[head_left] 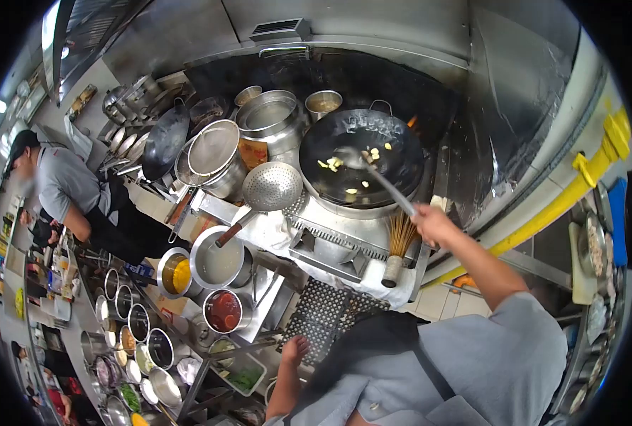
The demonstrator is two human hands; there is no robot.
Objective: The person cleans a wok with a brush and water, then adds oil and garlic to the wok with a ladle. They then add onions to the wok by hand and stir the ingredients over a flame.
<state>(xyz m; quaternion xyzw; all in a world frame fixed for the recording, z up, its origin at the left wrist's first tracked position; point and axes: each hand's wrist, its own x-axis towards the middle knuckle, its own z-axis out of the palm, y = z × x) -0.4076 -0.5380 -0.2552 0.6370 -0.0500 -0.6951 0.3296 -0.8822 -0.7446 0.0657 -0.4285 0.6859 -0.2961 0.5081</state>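
Observation:
My right hand (434,226) is wrapped round the handle of a long metal ladle (392,187). The ladle's bowl end rests low inside a large black wok (401,160) on the stove. Several pale yellow pieces of food (332,164) lie scattered in the wok around it. A bamboo wok brush (401,238) stands just below my right hand. My left hand (296,349) is near my waist, its fingers curled in, and no object shows in it. Closest to it are a tray of greens (247,378) and the perforated metal grate (323,312).
A perforated strainer (272,186) with a wooden handle lies left of the wok. Nearby are a mesh sieve (214,148), a big pot (266,113), a bowl of red sauce (223,311) and several seasoning containers. A co-worker (74,181) stands at the left. A yellow pipe (543,209) runs along the right.

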